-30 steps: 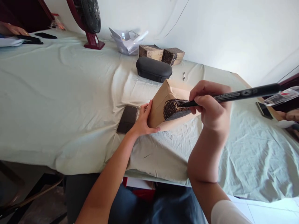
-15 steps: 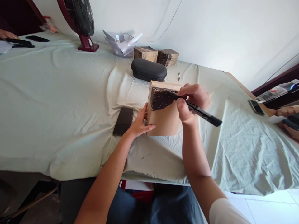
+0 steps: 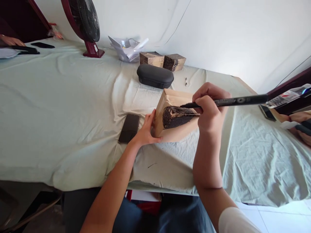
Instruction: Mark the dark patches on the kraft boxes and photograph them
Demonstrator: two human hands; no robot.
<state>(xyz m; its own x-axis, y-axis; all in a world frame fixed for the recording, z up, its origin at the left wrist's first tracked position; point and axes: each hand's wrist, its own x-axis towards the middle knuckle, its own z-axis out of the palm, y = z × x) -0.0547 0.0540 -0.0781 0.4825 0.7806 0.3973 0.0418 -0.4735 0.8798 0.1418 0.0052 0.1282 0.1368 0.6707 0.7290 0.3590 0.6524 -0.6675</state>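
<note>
A brown cardboard box [image 3: 181, 134] stands tilted on the cloth-covered table, with a dense black scribbled patch across one edge and two of its faces. My left hand [image 3: 147, 131] grips the box's left side, thumb on the near face and fingers round behind. Between the thumb and fingers of my right hand [image 3: 211, 105] is a black marker pen [image 3: 239, 100], its tip at the upper part of the dark patch. Part of the box's right side is hidden behind my right hand. Left of my left hand lies a dark phone [image 3: 129, 128].
Behind the box sit a black zip case [image 3: 155, 76], two patterned cardboard boxes [image 3: 152, 58], a clear plastic bin [image 3: 127, 50] and a small pen-like item [image 3: 186, 81]. A fan [image 3: 91, 29] stands further left. Other people's hands show at the far left [image 3: 11, 40] and far right [image 3: 302, 124].
The box has tipped and turned, so more of its top face shows. My right hand has moved slightly right, and the marker has swung from sloping down to nearly level.
</note>
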